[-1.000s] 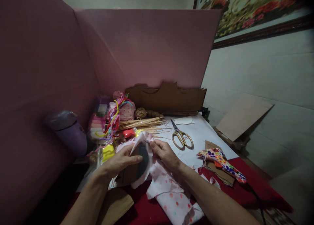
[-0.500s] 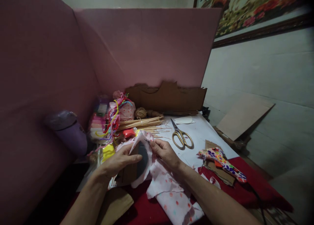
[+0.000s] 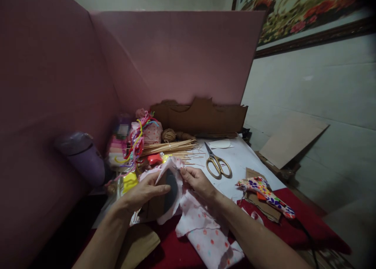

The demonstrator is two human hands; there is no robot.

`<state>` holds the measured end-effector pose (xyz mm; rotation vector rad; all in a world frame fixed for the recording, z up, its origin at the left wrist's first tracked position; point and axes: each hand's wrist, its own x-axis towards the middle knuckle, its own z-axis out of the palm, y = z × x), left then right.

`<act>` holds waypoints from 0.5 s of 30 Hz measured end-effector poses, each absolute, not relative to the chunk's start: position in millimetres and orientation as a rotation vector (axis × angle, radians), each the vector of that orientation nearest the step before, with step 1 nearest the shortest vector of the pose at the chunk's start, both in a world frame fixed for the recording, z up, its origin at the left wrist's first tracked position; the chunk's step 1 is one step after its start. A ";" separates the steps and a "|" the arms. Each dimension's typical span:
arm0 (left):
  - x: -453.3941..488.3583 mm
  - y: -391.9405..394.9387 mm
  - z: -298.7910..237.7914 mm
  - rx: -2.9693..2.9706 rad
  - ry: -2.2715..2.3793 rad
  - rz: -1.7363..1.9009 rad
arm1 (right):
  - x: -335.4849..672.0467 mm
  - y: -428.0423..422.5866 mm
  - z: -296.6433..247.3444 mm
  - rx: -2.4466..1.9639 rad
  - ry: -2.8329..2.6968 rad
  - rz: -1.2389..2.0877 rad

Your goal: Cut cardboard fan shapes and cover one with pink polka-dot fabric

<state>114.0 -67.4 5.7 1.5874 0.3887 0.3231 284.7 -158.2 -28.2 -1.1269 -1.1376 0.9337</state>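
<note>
My left hand point(image 3: 147, 191) grips a brown cardboard form point(image 3: 155, 206) with a dark grey round face point(image 3: 171, 192), its thumb lying across the front. Pale pink dotted fabric point(image 3: 205, 237) wraps round the form's rim and drapes down to the right over the red cloth. At the top right of the rim, my right hand point(image 3: 198, 181) pinches the fabric's edge between thumb and forefinger. A thin dark tip shows by those fingertips, too small to name. Beyond the right hand lie scissors point(image 3: 217, 163) with gold handles, blades parted slightly.
At right, a flower-patterned glue gun point(image 3: 268, 196) rests on cardboard scraps, its cord running down. Bamboo sticks point(image 3: 167, 147), colourful pipe cleaners point(image 3: 136, 139), a twine ball point(image 3: 169, 135) and a purple tumbler point(image 3: 88, 163) crowd the left. Torn cardboard point(image 3: 202, 116) stands at the back.
Both hands keep nearly the same place and grip. The thin dark tip by my right fingertips shows slightly more clearly now.
</note>
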 end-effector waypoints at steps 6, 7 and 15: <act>114.0 -66.7 4.3 1.617 0.363 0.296 | 286.9 -156.9 -30.0 -1.165 -1.211 0.841; 114.1 -66.5 3.8 1.624 0.359 0.290 | 287.0 -156.6 -30.1 -1.157 -1.212 0.838; 113.7 -66.5 3.9 1.630 0.286 0.271 | 287.5 -156.5 -28.6 -1.054 -1.244 0.882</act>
